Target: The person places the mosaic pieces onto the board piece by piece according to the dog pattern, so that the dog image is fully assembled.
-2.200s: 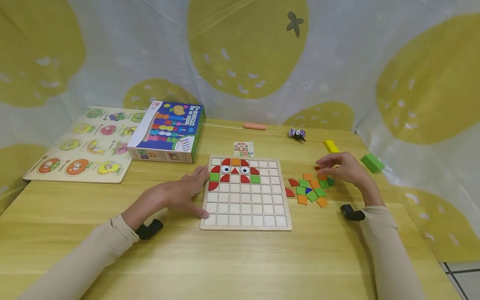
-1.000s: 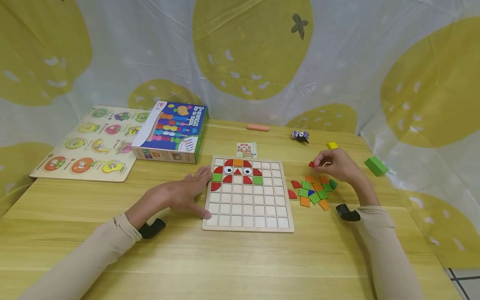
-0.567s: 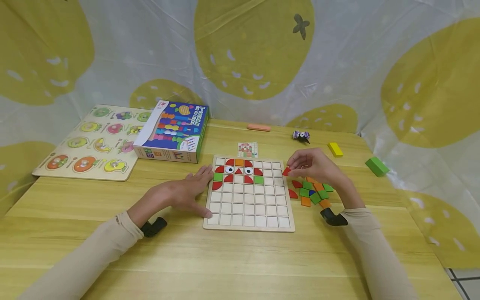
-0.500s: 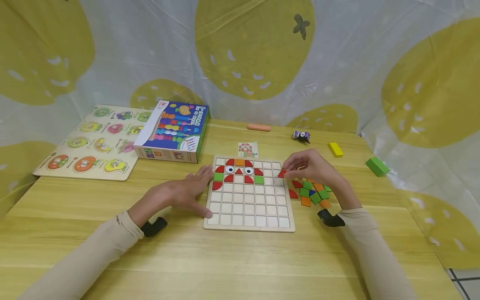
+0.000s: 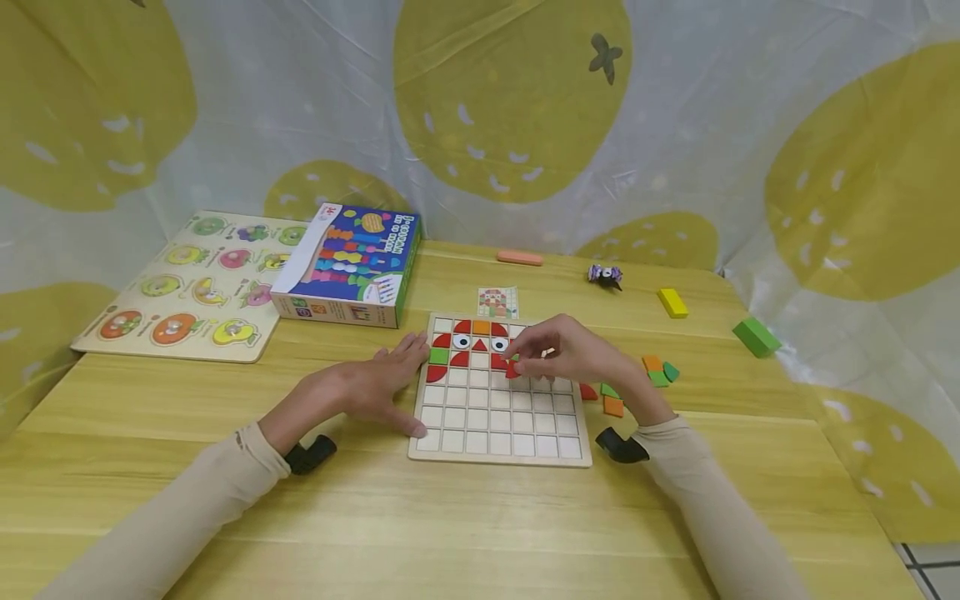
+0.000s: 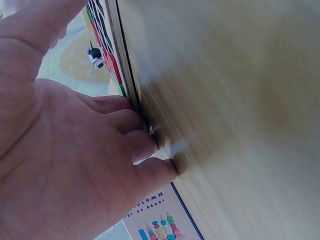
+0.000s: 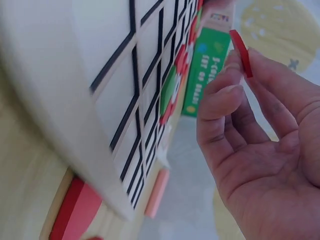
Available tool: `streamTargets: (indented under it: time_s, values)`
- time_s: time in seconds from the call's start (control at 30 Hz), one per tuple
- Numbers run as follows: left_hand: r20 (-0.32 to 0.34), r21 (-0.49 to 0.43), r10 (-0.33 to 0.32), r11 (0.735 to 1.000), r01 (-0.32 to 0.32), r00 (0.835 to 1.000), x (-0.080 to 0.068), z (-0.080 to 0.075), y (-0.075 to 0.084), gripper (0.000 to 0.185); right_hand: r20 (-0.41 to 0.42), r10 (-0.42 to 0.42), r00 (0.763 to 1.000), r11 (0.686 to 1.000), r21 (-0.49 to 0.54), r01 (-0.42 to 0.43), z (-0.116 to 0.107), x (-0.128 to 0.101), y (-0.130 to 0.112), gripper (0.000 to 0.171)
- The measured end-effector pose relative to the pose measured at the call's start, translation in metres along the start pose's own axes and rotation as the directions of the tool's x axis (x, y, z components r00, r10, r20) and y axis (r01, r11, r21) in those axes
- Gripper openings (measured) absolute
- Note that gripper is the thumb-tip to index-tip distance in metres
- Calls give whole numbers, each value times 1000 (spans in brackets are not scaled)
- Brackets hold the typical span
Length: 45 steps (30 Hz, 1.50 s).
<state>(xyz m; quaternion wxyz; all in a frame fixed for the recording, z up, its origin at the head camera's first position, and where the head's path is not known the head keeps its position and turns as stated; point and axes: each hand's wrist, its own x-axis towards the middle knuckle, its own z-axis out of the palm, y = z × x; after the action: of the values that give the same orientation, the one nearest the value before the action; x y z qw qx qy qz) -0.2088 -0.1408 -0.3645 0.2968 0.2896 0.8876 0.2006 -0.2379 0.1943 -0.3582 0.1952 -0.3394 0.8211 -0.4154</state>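
Observation:
A wooden grid board [image 5: 498, 433] lies on the table, its top rows filled with red, green and orange tiles and two eye tiles. My right hand [image 5: 558, 354] hovers over the board's upper right part and pinches a small red tile [image 5: 512, 370] [image 7: 240, 53] between thumb and fingertips. My left hand [image 5: 367, 387] [image 6: 75, 165] lies flat on the table with straight fingers pressed against the board's left edge [image 6: 131, 95]. Loose red, green and orange tiles [image 5: 633, 385] lie to the right of the board.
A blue toy box [image 5: 348, 265] and a fruit peg puzzle [image 5: 183, 287] sit at the back left. A small pattern card [image 5: 498, 302], an orange bar [image 5: 520, 257], a wrapped candy [image 5: 603, 275], a yellow block [image 5: 672, 302] and a green block [image 5: 756, 337] lie behind and to the right.
My right hand picked a red tile from the loose pile and carried it left, over the board's upper rows. The left hand stayed against the board's edge.

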Motion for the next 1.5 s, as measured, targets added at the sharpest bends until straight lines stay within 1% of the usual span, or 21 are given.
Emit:
streamTargets:
  time_s: [0.13,0.27,0.4,0.5,0.57,0.63,0.7,0.73,0.83,0.93,1.03,1.1,1.17,1.23,1.33,1.4,1.5]
  values:
    - [-5,6,0,1000,0,1000,11,6,-17,133,33,-16,999,999,-31,17,8,12,-7,20]
    - [-12,14,8,1000,-8,1000,22,13,-34,137,53,-62,997,995,-70,66,15,23,-9,18]
    - [-17,40,-7,999,8,1000,29,18,-43,139,57,-109,992,986,-118,115,21,32,-11,19]
    - [-22,56,-23,998,24,999,31,19,-46,141,48,-100,994,990,-100,104,25,38,-13,18]
    - [-24,59,-12,998,14,1000,30,18,-44,140,38,-73,997,995,-71,76,28,40,-13,14]
    - [-22,49,9,999,-7,1000,26,16,-40,139,26,-51,998,998,-43,52,30,42,-14,9]
    - [-22,41,18,999,-17,1000,24,14,-37,137,11,-34,999,999,-37,35,32,44,-14,6]
    - [-21,36,27,999,-26,999,22,13,-34,136,4,-27,1000,999,-43,27,33,44,-14,5]
    - [-13,30,20,999,-20,1000,20,11,-31,135,-7,-22,1000,998,-65,21,35,47,-15,6]
    - [-9,33,20,999,-20,1000,21,12,-32,136,-11,-36,999,993,-111,35,36,50,-15,8]
    - [-13,37,32,999,-31,999,23,13,-37,136,-22,-47,999,987,-156,43,37,54,-17,6]
    - [-21,38,25,999,-24,999,25,15,-39,136,-38,-43,998,984,-175,36,37,58,-18,3]
    - [-25,45,3,999,-2,1000,26,16,-41,138,-52,-41,998,980,-195,30,38,63,-21,4]
    - [-32,47,-5,999,6,999,27,17,-42,139,-56,-39,998,977,-212,26,40,66,-23,5]
    - [-26,28,6,1000,-6,1000,22,13,-35,137,-47,-39,998,970,-240,27,41,70,-25,5]
    - [-18,15,20,1000,-20,1000,15,9,-25,132,-43,-41,998,967,-253,28,43,72,-25,4]
    - [-6,0,19,1000,-19,1000,4,2,-9,126,-51,-42,998,960,-279,26,46,73,-26,2]
